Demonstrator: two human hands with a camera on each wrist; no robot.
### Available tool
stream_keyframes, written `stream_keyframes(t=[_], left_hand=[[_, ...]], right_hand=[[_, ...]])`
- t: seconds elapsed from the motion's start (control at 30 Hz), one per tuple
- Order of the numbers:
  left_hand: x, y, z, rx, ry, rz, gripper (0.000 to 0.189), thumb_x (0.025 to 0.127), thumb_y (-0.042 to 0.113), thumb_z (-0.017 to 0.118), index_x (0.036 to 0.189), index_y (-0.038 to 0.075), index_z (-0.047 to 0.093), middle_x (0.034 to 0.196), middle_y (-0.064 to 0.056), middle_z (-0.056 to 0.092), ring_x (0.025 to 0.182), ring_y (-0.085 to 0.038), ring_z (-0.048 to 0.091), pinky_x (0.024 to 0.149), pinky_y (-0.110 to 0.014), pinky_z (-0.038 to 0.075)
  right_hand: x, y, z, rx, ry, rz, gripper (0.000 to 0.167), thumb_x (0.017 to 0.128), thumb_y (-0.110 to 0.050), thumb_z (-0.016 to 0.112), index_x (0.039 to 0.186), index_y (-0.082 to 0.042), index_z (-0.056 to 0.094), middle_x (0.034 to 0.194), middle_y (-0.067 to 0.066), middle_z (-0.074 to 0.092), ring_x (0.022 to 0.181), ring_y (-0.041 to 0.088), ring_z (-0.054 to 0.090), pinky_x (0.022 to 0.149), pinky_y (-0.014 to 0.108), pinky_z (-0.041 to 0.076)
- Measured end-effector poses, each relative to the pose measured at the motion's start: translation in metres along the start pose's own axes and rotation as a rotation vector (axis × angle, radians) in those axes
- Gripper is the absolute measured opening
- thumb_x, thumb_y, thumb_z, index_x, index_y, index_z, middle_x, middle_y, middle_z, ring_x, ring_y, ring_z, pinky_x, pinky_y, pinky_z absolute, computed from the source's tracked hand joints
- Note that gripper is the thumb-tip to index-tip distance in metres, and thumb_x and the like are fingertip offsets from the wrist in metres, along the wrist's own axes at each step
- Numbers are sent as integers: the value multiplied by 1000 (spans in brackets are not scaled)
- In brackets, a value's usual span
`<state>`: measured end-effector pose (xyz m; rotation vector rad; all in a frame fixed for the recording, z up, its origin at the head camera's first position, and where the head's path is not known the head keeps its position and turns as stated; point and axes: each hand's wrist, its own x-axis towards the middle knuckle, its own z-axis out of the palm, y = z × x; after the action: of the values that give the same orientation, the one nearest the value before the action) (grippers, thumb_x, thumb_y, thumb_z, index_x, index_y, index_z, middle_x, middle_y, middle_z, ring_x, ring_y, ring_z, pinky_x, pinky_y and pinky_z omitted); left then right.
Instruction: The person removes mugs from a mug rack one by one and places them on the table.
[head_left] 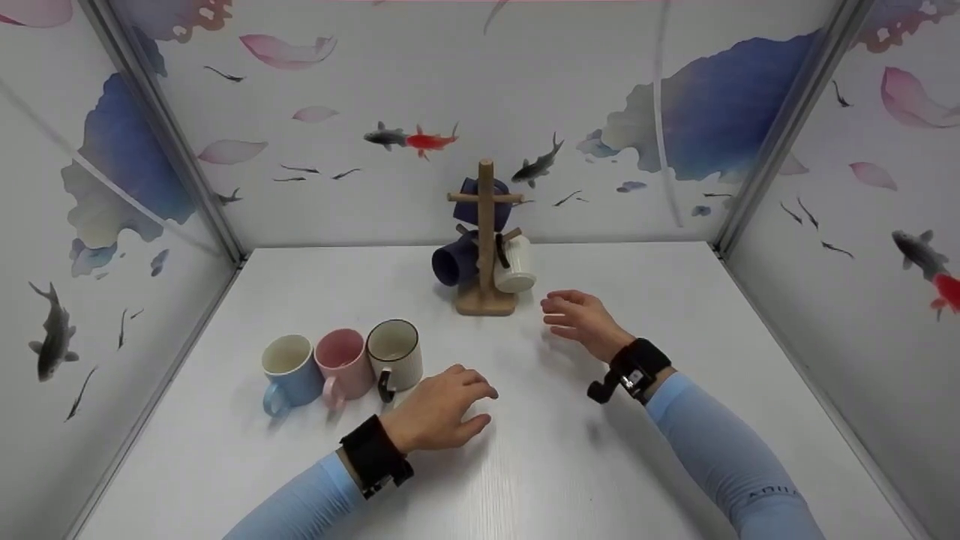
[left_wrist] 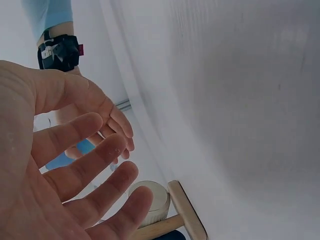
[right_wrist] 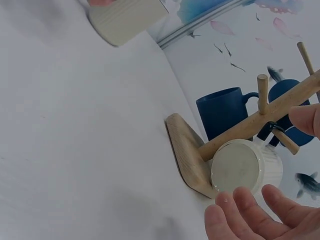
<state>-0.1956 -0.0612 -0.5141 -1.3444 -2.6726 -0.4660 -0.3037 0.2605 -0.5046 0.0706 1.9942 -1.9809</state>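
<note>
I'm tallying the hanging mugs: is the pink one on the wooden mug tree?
No, the pink mug stands upright on the white table, between the light-blue mug and the black-rimmed cream mug.

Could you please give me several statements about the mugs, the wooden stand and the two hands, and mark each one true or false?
1. The pink mug stands between the light blue mug and the standing white mug. True.
2. The right hand is nearer the wooden stand than the left hand is. True.
3. The left hand grips the pink mug. False: it holds nothing.
4. The light blue mug lies on its side. False: it stands upright.
5. The hanging white mug has a dark handle. True.
6. Every mug on the wooden stand is white. False: a dark blue mug hangs there too.
</note>
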Motion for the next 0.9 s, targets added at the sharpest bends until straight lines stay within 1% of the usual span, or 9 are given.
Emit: stream_keyframes(t=[0.2, 0.4, 0.53, 0.8, 0.9], left_hand=[[2, 0, 1, -2, -18, -7, 31, 105, 29, 74, 133, 16, 78, 128, -2, 80, 121, -24, 72, 99, -42, 64], [4, -1, 1, -10, -47, -21, 32, 106, 29, 74, 135, 17, 78, 129, -2, 80, 121, -24, 72, 98, -42, 64], [5, -2, 2, -5, -54, -13, 33, 106, 29, 74, 135, 16, 78, 129, -2, 80, 121, -24, 72, 99, -42, 63], [5, -2, 0, -6, -47, 6, 31, 106, 28, 74, 133, 15, 78, 126, -1, 81, 118, -25, 72, 94, -41, 64], [6, -2, 1, -2, -51, 9, 31, 106, 28, 74, 134, 16, 78, 127, -1, 81, 119, -25, 72, 95, -41, 64]], right_hand=[[2, 1, -1, 55, -15, 2, 66, 120, -33, 53, 171, 1, 31, 180, 29, 34, 167, 47, 39, 138, 55, 36], [7, 1, -2, 70, -24, 10, 66, 120, -35, 53, 172, -1, 31, 181, 27, 32, 168, 47, 37, 139, 56, 34], [11, 0, 0, 79, -16, 18, 65, 120, -35, 52, 171, -1, 33, 181, 27, 33, 168, 47, 37, 139, 56, 33], [19, 0, 5, 92, 15, 42, 69, 116, -36, 61, 170, -3, 34, 179, 26, 34, 167, 46, 39, 139, 55, 34], [21, -1, 6, 95, 33, 53, 74, 113, -39, 65, 170, -3, 34, 179, 27, 34, 167, 45, 39, 139, 54, 35]])
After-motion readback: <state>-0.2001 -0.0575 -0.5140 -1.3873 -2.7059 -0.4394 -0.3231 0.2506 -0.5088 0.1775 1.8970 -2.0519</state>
